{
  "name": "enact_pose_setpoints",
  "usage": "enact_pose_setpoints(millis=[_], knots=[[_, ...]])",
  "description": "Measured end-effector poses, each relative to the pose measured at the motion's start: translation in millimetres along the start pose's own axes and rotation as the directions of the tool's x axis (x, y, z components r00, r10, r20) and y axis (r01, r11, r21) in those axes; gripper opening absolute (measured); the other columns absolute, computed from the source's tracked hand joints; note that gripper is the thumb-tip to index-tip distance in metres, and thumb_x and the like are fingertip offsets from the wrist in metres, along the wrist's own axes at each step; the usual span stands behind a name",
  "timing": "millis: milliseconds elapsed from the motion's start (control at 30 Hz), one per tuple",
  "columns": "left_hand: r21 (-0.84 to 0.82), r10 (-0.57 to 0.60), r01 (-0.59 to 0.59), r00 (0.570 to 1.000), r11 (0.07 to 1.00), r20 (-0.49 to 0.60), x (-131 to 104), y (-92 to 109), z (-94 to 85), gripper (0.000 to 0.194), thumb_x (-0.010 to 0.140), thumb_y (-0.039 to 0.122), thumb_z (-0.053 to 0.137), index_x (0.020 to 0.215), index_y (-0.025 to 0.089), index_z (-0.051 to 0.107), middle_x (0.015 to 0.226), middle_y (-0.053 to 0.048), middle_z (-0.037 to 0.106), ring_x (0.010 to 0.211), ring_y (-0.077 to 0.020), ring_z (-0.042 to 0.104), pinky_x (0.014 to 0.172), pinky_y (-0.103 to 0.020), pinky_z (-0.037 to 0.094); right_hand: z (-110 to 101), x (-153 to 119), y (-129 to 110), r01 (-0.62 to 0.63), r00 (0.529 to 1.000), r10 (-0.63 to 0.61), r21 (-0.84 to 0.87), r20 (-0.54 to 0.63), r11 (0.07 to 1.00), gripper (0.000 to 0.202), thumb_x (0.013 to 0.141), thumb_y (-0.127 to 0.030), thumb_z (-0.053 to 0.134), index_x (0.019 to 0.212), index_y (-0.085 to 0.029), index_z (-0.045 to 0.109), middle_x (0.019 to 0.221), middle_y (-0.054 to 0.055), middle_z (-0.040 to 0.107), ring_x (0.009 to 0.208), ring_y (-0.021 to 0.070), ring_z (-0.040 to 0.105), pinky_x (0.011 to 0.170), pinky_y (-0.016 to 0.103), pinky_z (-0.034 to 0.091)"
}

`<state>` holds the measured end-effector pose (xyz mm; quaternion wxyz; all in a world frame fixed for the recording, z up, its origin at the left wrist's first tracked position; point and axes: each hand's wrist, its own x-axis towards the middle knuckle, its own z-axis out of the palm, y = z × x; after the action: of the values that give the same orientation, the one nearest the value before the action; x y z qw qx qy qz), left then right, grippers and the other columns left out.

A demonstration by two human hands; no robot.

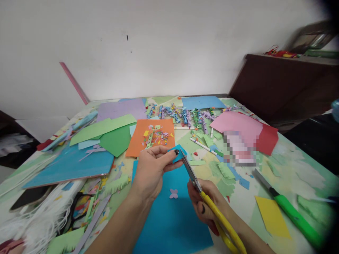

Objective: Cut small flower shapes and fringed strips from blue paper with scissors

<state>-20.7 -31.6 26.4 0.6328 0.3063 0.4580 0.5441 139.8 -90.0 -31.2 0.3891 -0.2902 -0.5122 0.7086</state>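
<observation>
Between the thumb and fingers of my left hand [150,169] is a small piece of blue paper [180,150]. My right hand [209,204] is closed round a pair of scissors [203,197] with yellow handles. The blades point up and away, their tips at the blue piece. Whether they are cutting into it I cannot tell. Below both hands lies a large sheet of blue paper [169,229]. A little lilac butterfly cutout [173,193] rests on that sheet, between my wrists.
An orange sheet [135,141] carries many paper scraps. Rolled, fringed paper tubes [185,116] lie at the back. On the right are a green-handled knife [293,218], a yellow paper [274,217] and a pink sheet [238,127]. White string [47,215] and glasses [75,211] lie left.
</observation>
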Motion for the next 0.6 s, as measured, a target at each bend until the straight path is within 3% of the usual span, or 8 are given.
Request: enact_pose_setpoints(millis=[600], knots=[[0.0, -0.008, 0.008, 1.0, 1.0, 0.015, -0.1, 1.6, 0.7, 0.018, 0.059, 0.018, 0.078, 0.06, 0.01, 0.062, 0.061, -0.003, 0.066, 0.068, -0.0212, 0.07, 0.064, -0.031, 0.058, 6.7, -1.3, -2.6, -0.046, 0.993, 0.05, 0.039, -0.104, 0.998, 0.045, 0.07, -0.048, 0.072, 0.066, -0.021, 0.037, 0.053, -0.01, 0.029, 0.034, 0.0014, 0.023, 0.029, 0.014, 0.017]])
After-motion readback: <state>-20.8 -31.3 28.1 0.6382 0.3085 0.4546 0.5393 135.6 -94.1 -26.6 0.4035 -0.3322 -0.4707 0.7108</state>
